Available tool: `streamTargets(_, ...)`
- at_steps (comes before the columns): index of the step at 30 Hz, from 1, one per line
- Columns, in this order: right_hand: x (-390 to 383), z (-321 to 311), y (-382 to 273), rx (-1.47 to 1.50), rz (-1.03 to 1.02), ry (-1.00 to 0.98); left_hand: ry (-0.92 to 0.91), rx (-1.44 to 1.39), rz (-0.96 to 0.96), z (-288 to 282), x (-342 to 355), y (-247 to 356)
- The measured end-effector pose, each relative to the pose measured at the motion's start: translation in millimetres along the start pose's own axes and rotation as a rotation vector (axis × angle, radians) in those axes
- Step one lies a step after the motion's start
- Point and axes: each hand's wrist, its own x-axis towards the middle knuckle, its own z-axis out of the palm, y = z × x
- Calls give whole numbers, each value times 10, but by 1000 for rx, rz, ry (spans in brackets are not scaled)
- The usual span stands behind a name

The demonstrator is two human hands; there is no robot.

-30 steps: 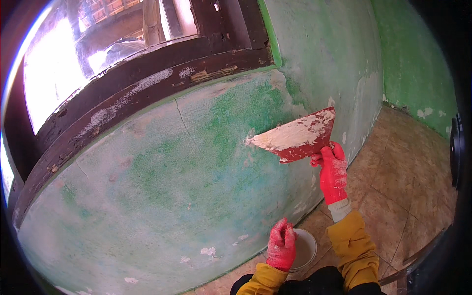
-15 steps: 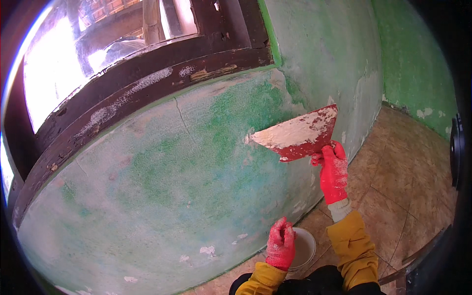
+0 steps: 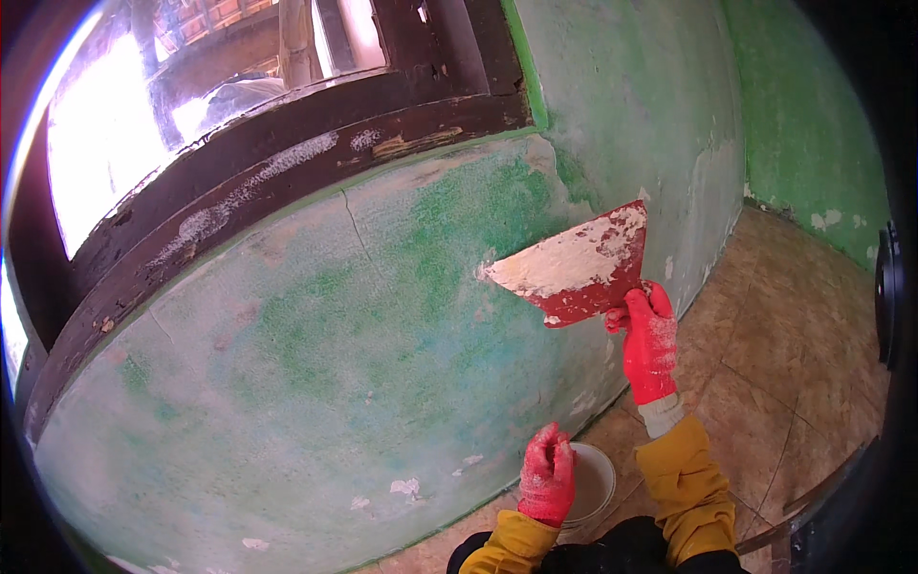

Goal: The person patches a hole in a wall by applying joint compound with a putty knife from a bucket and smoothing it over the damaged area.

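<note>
My right hand point(image 3: 650, 344), in a red, putty-dusted rubber glove, is closed on a wide red putty spreader point(image 3: 579, 304). Cream putty point(image 3: 574, 256) covers much of the blade's upper face. Its left corner meets the patchy green wall point(image 3: 382, 316) beside a small whitish dab point(image 3: 484, 273). Lower down, my left hand point(image 3: 547, 476), in a matching glove, is held in a curl with the fingers together. Just behind it stands a white bucket point(image 3: 610, 478), partly covered by that hand. What the left fingers hold, if anything, is hidden.
A dark wooden window frame point(image 3: 316, 158) with chipped paint runs along the wall's top. Thin cracks mark the wall beneath it. Brown tiled floor point(image 3: 755, 354) stretches to another green wall point(image 3: 813, 124) at right. A dark curved object point(image 3: 887, 297) stands at the right edge.
My right hand and the spreader's near edge have dropped slightly, tilting the blade a little while its left corner stays at the dab. My left hand has hardly moved.
</note>
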Motion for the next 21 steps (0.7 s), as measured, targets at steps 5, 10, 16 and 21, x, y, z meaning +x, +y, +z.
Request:
streamTargets(5,-7,16,-27,-46,4,10,-5,34,10,18,7,3)
streamTargets(10,-67,65,-74,-83,2,35,13,-26,18,25,5,11)
streamTargets(16,-185,186,-241,-166,-4,92,1,-38,-5,31,4,24)
streamTargets(21,-271,199,-318,-200,-31,93,-10,29,14,11,7,38)
